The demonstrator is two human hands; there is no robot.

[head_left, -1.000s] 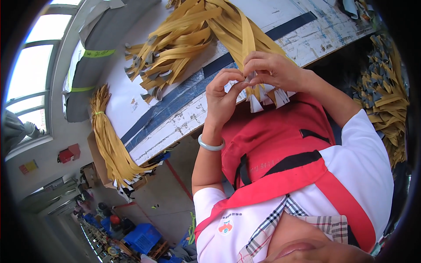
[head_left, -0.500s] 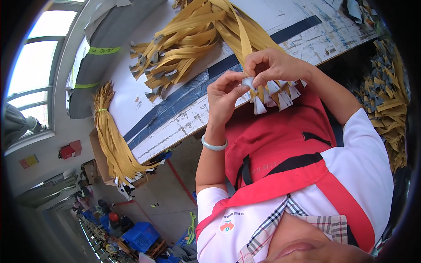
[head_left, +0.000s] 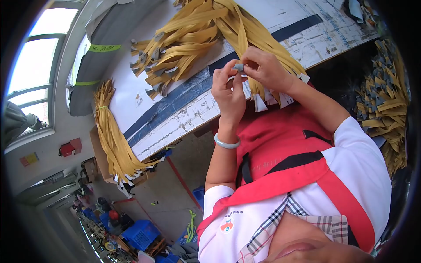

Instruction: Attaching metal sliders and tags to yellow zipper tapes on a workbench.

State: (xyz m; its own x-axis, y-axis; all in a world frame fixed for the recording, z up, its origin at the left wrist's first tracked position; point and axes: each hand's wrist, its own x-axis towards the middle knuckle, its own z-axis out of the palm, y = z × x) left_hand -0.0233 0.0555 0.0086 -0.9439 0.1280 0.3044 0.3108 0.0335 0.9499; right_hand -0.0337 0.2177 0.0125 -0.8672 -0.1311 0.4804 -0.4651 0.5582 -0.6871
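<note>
Over the table's near edge, both hands meet at a small grey tab [head_left: 239, 67], which looks like the folded grey end of a yellow fabric strip. My left hand [head_left: 230, 94], with a pale bangle on its wrist, pinches the tab between thumb and fingertips. From the other side my right hand [head_left: 268, 72] pinches it too, with bent fingers hiding part of it. Long flat yellow strips [head_left: 234, 33] run under the right hand. Their white-tipped ends [head_left: 259, 103] hang over the edge against my red apron [head_left: 280, 136].
Another pile of yellow strips with grey ends [head_left: 175, 65] lies on the white table [head_left: 193, 115]. A tied yellow bundle [head_left: 115, 136] droops over the table's left end. More grey-tipped strips [head_left: 388, 105] hang at the right. Blue crates [head_left: 141, 236] stand on the floor.
Both hands have shifted slightly up and closer together, still pinching a grey tab. The left forearm has moved right. The strip raised above the right hand now lies lower, among the others.
</note>
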